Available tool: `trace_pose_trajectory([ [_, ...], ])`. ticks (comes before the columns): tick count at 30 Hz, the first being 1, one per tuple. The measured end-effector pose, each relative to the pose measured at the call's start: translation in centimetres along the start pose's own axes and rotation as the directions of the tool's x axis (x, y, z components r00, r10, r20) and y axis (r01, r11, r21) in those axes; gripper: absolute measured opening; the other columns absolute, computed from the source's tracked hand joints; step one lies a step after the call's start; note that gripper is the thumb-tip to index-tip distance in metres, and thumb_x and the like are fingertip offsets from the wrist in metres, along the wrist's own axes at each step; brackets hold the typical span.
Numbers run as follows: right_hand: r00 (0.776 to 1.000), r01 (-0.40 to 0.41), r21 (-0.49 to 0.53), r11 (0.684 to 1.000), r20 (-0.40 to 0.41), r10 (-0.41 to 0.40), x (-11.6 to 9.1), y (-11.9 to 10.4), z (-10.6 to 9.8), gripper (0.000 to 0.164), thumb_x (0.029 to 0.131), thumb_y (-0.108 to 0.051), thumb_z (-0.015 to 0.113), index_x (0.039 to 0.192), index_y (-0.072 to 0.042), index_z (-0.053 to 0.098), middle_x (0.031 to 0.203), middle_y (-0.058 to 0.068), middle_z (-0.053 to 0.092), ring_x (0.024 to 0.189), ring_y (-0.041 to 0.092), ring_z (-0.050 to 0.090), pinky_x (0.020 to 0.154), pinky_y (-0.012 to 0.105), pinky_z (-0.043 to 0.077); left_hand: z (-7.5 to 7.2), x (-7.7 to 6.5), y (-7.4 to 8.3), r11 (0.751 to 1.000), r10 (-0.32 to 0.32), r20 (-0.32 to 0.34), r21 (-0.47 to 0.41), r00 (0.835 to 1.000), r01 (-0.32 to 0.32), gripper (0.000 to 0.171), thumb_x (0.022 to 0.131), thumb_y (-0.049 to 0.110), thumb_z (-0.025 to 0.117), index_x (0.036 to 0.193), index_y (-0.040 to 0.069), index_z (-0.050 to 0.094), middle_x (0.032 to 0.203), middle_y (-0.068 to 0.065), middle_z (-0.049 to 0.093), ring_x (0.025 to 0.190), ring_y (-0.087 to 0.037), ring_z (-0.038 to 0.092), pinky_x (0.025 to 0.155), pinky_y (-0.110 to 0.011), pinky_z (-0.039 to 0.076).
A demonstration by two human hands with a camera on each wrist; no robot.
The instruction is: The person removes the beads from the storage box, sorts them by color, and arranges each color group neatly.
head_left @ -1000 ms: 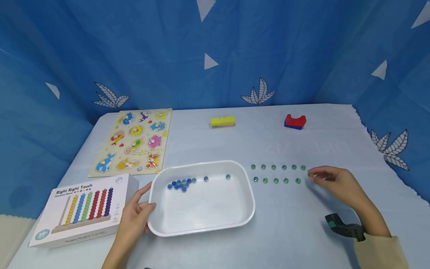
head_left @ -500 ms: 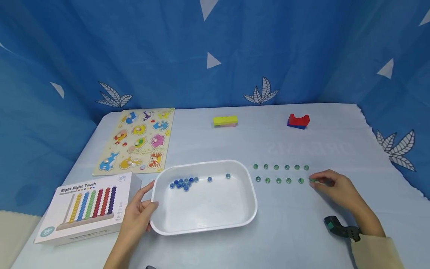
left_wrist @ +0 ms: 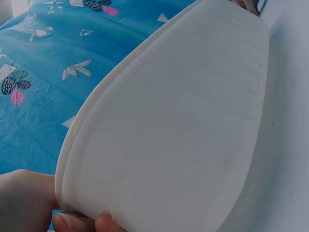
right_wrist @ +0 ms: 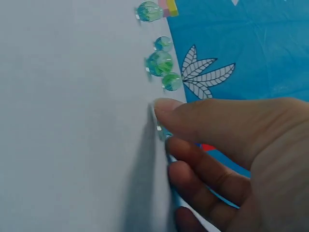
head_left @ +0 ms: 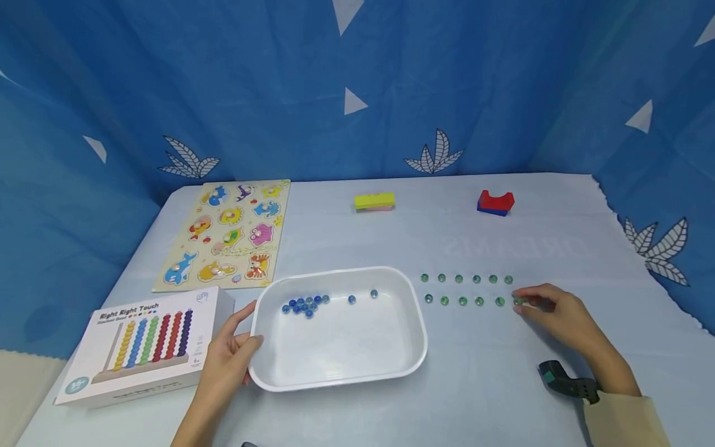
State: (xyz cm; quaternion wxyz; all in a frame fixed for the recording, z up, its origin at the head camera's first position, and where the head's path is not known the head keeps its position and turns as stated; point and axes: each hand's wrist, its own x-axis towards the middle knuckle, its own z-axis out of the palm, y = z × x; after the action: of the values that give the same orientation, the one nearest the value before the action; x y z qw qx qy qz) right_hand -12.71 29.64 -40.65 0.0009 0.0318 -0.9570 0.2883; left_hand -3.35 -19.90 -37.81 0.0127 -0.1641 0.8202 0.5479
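My left hand point(head_left: 226, 354) grips the left rim of a white tray point(head_left: 341, 357), with the thumb over the rim. In the left wrist view the tray's outer side point(left_wrist: 169, 116) fills most of the picture. Inside it, several blue marbles point(head_left: 298, 309) cluster at the upper left; two lie apart, including a pale marble point(head_left: 374, 293). My right hand point(head_left: 564, 316) pinches a green marble point(head_left: 518, 301) between thumb and fingers at the right end of the near row of green marbles point(head_left: 479, 302). A far row of green marbles point(head_left: 476, 279) runs behind it. In the right wrist view the fingers mostly hide the held marble.
A boxed bead toy point(head_left: 145, 347) lies left of the tray. Behind it is a sea-animal peg puzzle board point(head_left: 223, 239). Yellow-topped blocks point(head_left: 375, 201) and a red block on a blue one point(head_left: 496, 202) stand near the back edge, before a blue curtain point(head_left: 251, 93).
My right hand has brought the green marble from near the far row's end to the near row's right end. The two separate marbles in the tray have rolled slightly closer together. The head view shifted slightly.
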Motion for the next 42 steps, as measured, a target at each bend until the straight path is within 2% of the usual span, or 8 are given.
trace_pose_trajectory([
  [4,0.999,0.04,-0.004,0.999,-0.006,-0.04,0.3,0.2,-0.8,0.036,0.08,-0.036,0.066,0.108,-0.014,0.063,0.104,0.009,0.063,0.078,-0.02,0.039,0.067,0.013,0.041,0.0,0.0,-0.1,1.0,0.007,0.0,-0.004,1.0,-0.007,0.053,0.088,0.007,0.048,0.137,0.022,0.034,0.077,-0.012,0.068,0.034,-0.012,0.044,0.034,-0.026,0.038],
  [9,0.991,0.125,-0.029,0.992,-0.053,-0.126,2.7,0.6,-1.5,0.038,0.081,-0.043,0.061,0.113,-0.022,0.06,0.107,0.001,0.061,0.088,-0.002,0.05,0.073,0.023,0.046,0.0,0.0,0.0,1.0,0.01,0.003,-0.009,1.0,-0.01,0.053,0.088,0.007,0.048,0.136,0.022,0.034,0.076,-0.011,0.068,0.034,-0.012,0.043,0.034,-0.026,0.038],
  [17,0.959,0.231,0.031,0.973,0.164,-0.233,4.1,-14.2,-3.5,0.041,0.085,-0.041,0.058,0.117,-0.015,0.059,0.114,0.008,0.06,0.101,0.023,0.054,0.078,0.042,0.052,0.0,0.0,-0.1,0.999,0.03,0.005,-0.02,1.0,-0.03,0.052,0.088,0.007,0.048,0.137,0.021,0.034,0.076,-0.012,0.068,0.034,-0.013,0.044,0.034,-0.026,0.038],
  [21,0.878,0.342,0.049,0.938,0.34,-0.338,5.2,-20.0,-1.1,0.036,0.084,-0.033,0.061,0.116,-0.016,0.06,0.11,0.002,0.063,0.097,0.015,0.056,0.081,0.034,0.053,0.0,0.1,-0.1,0.999,0.034,0.007,-0.03,0.999,-0.034,0.052,0.089,0.008,0.049,0.136,0.021,0.034,0.075,-0.011,0.068,0.035,-0.014,0.044,0.035,-0.026,0.038],
  [27,0.693,0.494,0.129,0.86,0.539,-0.479,6.1,-25.8,4.9,0.03,0.085,-0.025,0.061,0.112,-0.012,0.063,0.1,-0.001,0.066,0.088,0.009,0.058,0.08,0.024,0.051,0.1,0.2,-0.1,0.996,0.076,0.016,-0.055,0.997,-0.075,0.051,0.088,0.006,0.049,0.136,0.019,0.035,0.074,-0.011,0.067,0.034,-0.015,0.044,0.034,-0.026,0.038],
  [30,0.647,0.521,0.126,0.844,0.587,-0.487,6.1,-27.5,8.2,0.03,0.085,-0.025,0.06,0.112,-0.012,0.063,0.097,-0.001,0.067,0.084,0.008,0.058,0.075,0.02,0.049,0.2,0.3,-0.1,0.994,0.09,0.017,-0.057,0.996,-0.089,0.051,0.088,0.006,0.049,0.136,0.019,0.036,0.073,-0.012,0.067,0.034,-0.014,0.044,0.034,-0.026,0.038],
  [36,0.674,0.552,0.032,0.833,0.571,-0.469,5.3,-29.0,12.7,0.029,0.08,-0.026,0.065,0.107,-0.014,0.066,0.082,-0.005,0.065,0.07,0.005,0.054,0.066,0.016,0.043,0.2,0.2,-0.1,0.994,0.093,0.023,-0.057,0.995,-0.091,0.051,0.088,0.005,0.048,0.136,0.018,0.035,0.075,-0.015,0.067,0.034,-0.011,0.044,0.034,-0.026,0.038],
  [42,0.673,0.66,-0.037,0.75,0.474,-0.569,4.1,-29.5,15.1,0.022,0.075,-0.028,0.07,0.096,-0.018,0.07,0.072,-0.01,0.064,0.06,0.001,0.049,0.059,0.013,0.039,0.1,-0.1,-0.2,0.994,0.093,0.018,-0.051,0.996,-0.092,0.052,0.088,0.005,0.048,0.136,0.017,0.034,0.077,-0.016,0.067,0.034,-0.013,0.045,0.034,-0.026,0.038],
])
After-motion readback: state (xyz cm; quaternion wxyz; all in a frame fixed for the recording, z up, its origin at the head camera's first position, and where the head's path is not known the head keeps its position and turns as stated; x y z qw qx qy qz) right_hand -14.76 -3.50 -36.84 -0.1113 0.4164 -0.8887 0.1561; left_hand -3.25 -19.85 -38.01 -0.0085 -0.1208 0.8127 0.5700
